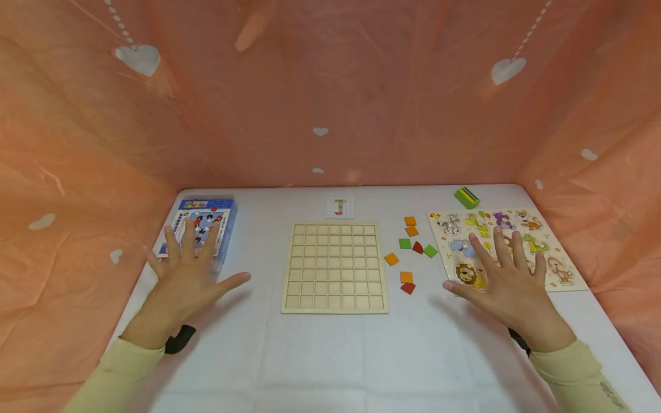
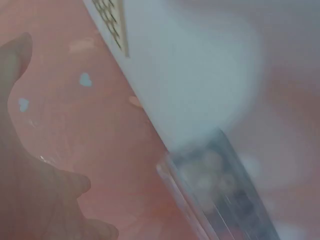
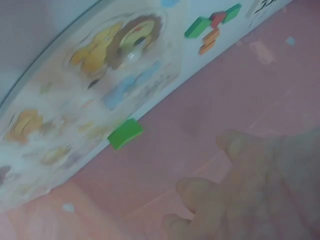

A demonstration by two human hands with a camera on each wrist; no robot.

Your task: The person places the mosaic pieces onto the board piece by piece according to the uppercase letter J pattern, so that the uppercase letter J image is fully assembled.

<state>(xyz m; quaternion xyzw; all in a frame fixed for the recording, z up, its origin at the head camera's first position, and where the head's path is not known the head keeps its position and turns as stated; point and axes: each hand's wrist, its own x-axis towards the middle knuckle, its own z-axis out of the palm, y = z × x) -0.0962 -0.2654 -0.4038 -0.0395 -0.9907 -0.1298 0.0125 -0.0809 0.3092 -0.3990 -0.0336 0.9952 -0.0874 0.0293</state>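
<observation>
My left hand, fingers spread, hovers at the left, its fingertips over a boxed game in blue and clear packaging. At the right my right hand is spread in the same way above an animal puzzle board, holding nothing. Between the hands lies a pale wooden grid board, its squares bare. Just right of it are loose tiles: several orange squares, green squares and red quarter-round pieces. Behind the grid board rests a small pattern card with a coloured figure.
A green block with coloured stripes sits at the back right, behind the puzzle board. White cloth covers the table. Orange-pink curtains with hearts hang at the back and on both sides.
</observation>
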